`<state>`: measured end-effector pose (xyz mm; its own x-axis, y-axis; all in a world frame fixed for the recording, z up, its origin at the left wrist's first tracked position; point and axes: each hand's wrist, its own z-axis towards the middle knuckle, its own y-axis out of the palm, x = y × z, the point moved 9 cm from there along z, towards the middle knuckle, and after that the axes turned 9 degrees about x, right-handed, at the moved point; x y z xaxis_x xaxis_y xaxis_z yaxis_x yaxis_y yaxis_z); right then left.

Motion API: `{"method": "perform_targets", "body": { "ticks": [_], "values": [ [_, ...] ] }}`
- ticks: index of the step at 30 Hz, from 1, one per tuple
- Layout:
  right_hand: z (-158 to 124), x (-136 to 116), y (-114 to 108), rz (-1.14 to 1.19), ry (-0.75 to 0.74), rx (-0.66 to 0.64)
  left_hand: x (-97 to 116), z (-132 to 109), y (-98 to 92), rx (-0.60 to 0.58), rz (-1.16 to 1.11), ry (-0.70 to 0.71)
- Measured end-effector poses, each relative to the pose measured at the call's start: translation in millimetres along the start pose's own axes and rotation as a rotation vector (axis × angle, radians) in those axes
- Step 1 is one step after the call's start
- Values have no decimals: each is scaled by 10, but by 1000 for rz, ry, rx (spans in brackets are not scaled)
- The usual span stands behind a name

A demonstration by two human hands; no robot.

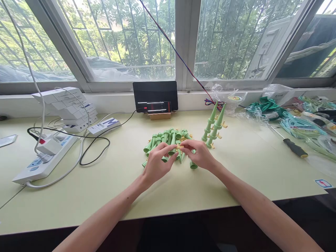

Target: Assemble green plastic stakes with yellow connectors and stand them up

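Two bare hands meet at centre of table (236, 182), head view. Left hand (157, 160): fingers curled, thumb and forefinger pinching yellow fitting (180, 147). Right hand (201, 154): fingertips closed on same fitting from opposite side. Fitting held just above pile of green spikes (165, 137), mid-table. Two assembled spikes (214, 126) with yellow side pieces, just right of pile. Screwdriver (295, 147) further right, well apart. Power strip (42, 161) and white boxes (68, 105) far left. Phone (158, 106) on stand behind pile.

Bright daylight floods in through the windows (147, 38), shadows are soft, and wide-angle distortion bends the edges.
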<state>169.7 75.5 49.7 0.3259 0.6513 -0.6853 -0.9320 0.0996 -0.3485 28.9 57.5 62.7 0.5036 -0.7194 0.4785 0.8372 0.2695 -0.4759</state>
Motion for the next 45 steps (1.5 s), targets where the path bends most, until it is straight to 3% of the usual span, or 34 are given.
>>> {"method": "perform_targets", "body": {
  "ticks": [20,39,42,45],
  "values": [
    [-5,41,21,51,70,-14,-32,-7,22,-27,-13,-43],
    [5,34,-1,30,42,26,-407,-112,207,-124,-456,-601],
    [5,36,-2,23,45,25,-456,-134,228,-141,-442,-626],
    [3,42,-6,14,48,24,-428,-119,236,-156,-431,-566]
  ]
}}
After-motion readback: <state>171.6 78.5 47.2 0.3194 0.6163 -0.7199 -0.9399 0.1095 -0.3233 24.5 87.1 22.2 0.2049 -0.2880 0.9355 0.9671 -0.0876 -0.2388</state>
